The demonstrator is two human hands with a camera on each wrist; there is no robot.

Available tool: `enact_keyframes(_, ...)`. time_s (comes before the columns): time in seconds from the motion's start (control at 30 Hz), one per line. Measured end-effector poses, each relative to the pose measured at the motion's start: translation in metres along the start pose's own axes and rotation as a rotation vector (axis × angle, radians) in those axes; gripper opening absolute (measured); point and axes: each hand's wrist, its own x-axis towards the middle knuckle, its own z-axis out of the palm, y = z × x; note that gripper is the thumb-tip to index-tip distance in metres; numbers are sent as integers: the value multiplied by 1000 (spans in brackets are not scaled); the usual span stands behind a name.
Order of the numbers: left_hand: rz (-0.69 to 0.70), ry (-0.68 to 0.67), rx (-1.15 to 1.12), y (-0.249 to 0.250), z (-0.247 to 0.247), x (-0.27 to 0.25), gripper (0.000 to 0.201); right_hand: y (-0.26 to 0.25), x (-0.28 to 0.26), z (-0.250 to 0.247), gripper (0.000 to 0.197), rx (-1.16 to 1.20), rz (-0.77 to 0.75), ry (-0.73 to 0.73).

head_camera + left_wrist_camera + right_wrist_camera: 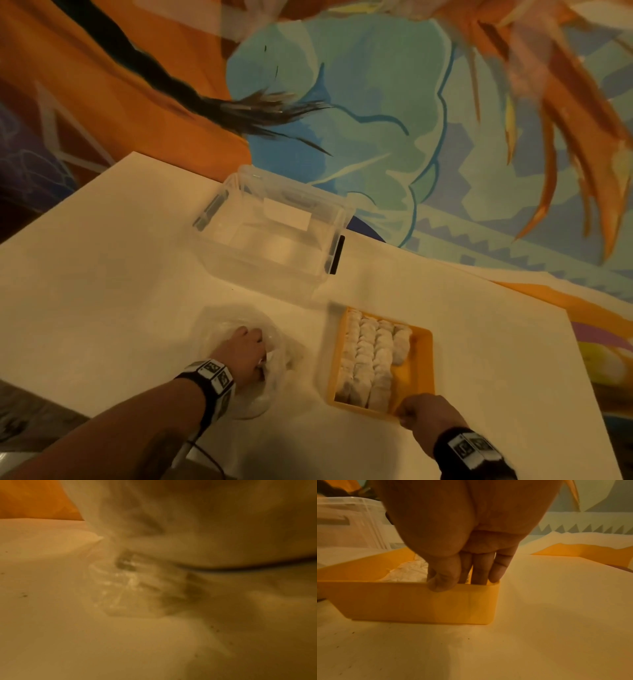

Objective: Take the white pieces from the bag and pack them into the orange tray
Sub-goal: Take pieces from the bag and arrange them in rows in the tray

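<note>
The orange tray [419, 346] sits on the white table, right of centre. Rows of white pieces [370, 356] fill its left and middle, leaving a bare strip on its right side. My right hand [403, 411] grips the tray's near wall at its right corner. In the right wrist view the thumb [443, 584] is outside the tray [393, 601] and the fingers [479, 574] are inside. My left hand [261, 356] lies in the clear plastic bag [284, 373], fingers curled into bunched plastic [126, 588]. Whether it holds a white piece is hidden.
A clear plastic box [274, 226] with dark side latches stands behind the bag and tray. The table's right edge [582, 377] runs close past the tray. A colourful patterned floor lies beyond the table.
</note>
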Motion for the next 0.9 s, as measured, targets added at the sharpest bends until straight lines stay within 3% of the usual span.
enact_keyframes(0.13, -3, 49, -288, -12, -4, -13, 36, -1, -2, -2, 17, -6, -14, 2)
enact_keyframes(0.2, -77, 73, -441, -13, -9, -21, 18, -2, -3, -2, 18, -6, -15, 4)
enact_keyframes(0.33, -213, 180, -647, -16, -18, -29, 8, -2, -4, -2, 21, -21, -13, 11)
enact_keyframes(0.4, -244, 204, -753, -15, -20, -32, 10, -2, -4, -1, 24, -30, -17, 22)
enact_keyframes(0.53, -280, 169, -1018, -18, -26, -37, 37, -2, -3, 0, 24, -40, -10, 32)
enact_keyframes(0.63, -332, 162, -1009, -15, -34, -40, 15, -1, -3, 0, 24, -43, -4, 35)
enact_keyframes(0.77, -413, 172, -1311, -14, -40, -44, 16, -2, -4, 0, 23, -57, -10, 32)
enact_keyframes(0.83, -424, 153, -1460, -12, -44, -47, 31, -2, -4, 0, 22, -68, -11, 30)
enact_keyframes(0.9, -414, 141, -1500, -8, -50, -51, 32, -3, -4, 0, 20, -63, -5, 35)
